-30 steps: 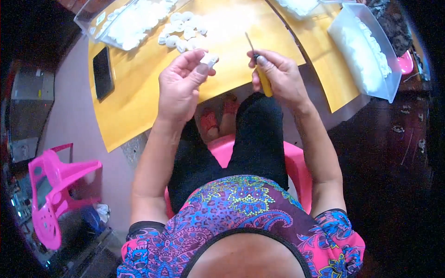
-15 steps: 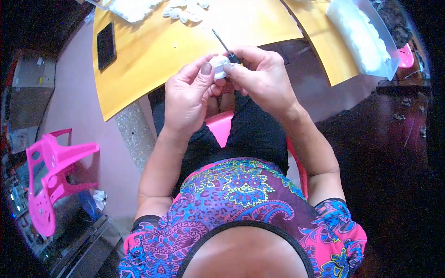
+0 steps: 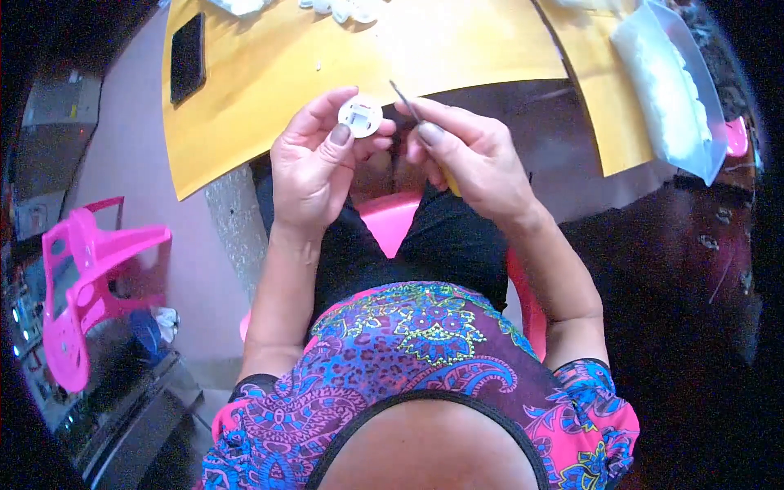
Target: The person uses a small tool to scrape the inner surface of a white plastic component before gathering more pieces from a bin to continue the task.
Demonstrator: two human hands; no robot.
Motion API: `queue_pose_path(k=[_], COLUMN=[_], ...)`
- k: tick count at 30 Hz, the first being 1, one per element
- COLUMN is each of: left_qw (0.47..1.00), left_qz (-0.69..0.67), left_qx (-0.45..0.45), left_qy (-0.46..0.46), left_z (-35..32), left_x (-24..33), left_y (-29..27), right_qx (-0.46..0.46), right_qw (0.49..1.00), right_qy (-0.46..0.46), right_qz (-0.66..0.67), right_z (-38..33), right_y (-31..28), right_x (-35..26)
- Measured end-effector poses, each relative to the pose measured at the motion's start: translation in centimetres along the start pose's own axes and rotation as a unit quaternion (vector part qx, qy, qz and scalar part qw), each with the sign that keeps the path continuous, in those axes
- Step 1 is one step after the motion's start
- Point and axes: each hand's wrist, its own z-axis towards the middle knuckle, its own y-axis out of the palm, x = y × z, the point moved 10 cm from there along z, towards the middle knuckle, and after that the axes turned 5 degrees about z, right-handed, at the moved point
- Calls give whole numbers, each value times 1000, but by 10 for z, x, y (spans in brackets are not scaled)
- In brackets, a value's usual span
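Between the thumb and fingers of my left hand is a round white plastic piece, with slots and a recess on the face turned up. My right hand is closed around a screwdriver. Its thin metal shaft points up and away toward the table, and a bit of yellow handle shows below my fingers. The screwdriver's tip is apart from the white piece. Both hands are raised over my lap, just short of the table's near edge.
On the yellow table lies a black phone at the left. Several small white pieces sit at the far side. A clear bin of white parts stands at the right. A pink plastic stool is on the floor at left.
My hands have drawn apart. The white piece has moved left and now shows its slotted face. The screwdriver has been turned in my right hand, its shaft now between thumb and finger.
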Motion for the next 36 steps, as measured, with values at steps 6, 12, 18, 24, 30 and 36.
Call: queue_pose_path(k=[6, 12, 18, 24, 30, 36], left_qw=[999, 998, 998, 998, 998, 998], left_qz=[13, 34, 48, 45, 29, -13], left_qx=[-37, -30, -22, -27, -36, -18], left_qy=[-2, -31, -27, -20, -33, -64], left_z=[1, -1, -2, -1, -3, -4], left_x=[-14, -28, -30, -28, -28, -30], left_y=[-14, -9, -15, -14, -13, -16], right_qx=[-15, -29, -33, -64, -77, -80], right_qw=[984, 915, 874, 866, 861, 862], right_qy=[-95, -238, -267, -236, -222, -217], right_qz=[-152, -324, -404, -437, -451, -451], right_z=[3, -6, -12, -12, -9, -9], right_y=[-4, 1, 4, 11, 16, 22], right_x=[-5, -23, -28, -17, -16, -16])
